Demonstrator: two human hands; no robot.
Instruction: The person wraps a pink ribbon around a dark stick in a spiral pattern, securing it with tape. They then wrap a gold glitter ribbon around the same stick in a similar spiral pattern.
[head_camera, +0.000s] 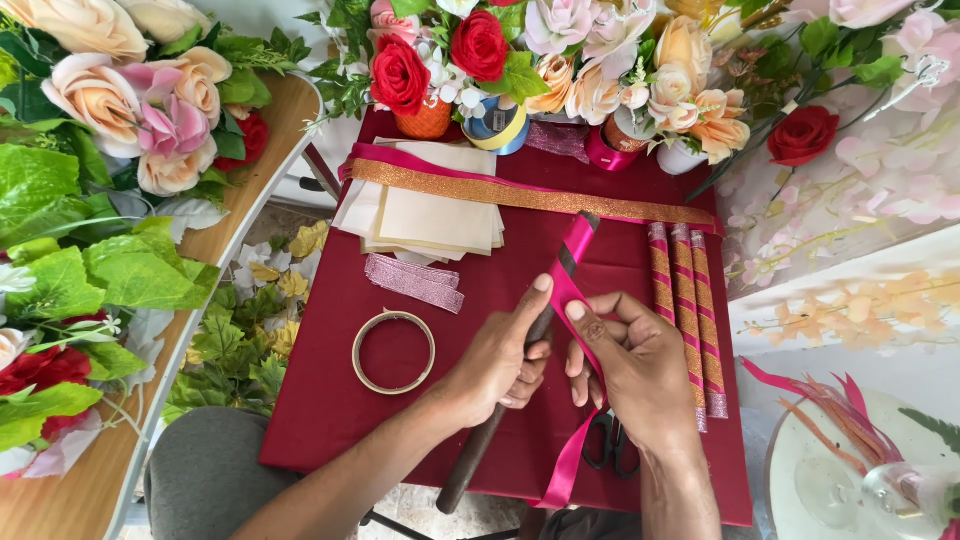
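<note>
While wrapping, fists (497, 362) around stick (482, 440)

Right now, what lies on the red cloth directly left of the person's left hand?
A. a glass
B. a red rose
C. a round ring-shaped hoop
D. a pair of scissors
C: the round hoop lies flat on the red cloth, just left of the left hand, which grips the dark stick.

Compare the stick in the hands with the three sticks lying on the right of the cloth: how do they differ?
The held stick is only part-wrapped, its lower length bare and dark; the three finished sticks are covered end to end. It carries pink ribbon alone; they show pink with gold glitter bands. It sits tilted in the left hand and right hand; they lie side by side on the red cloth. All are slim rods.
</note>
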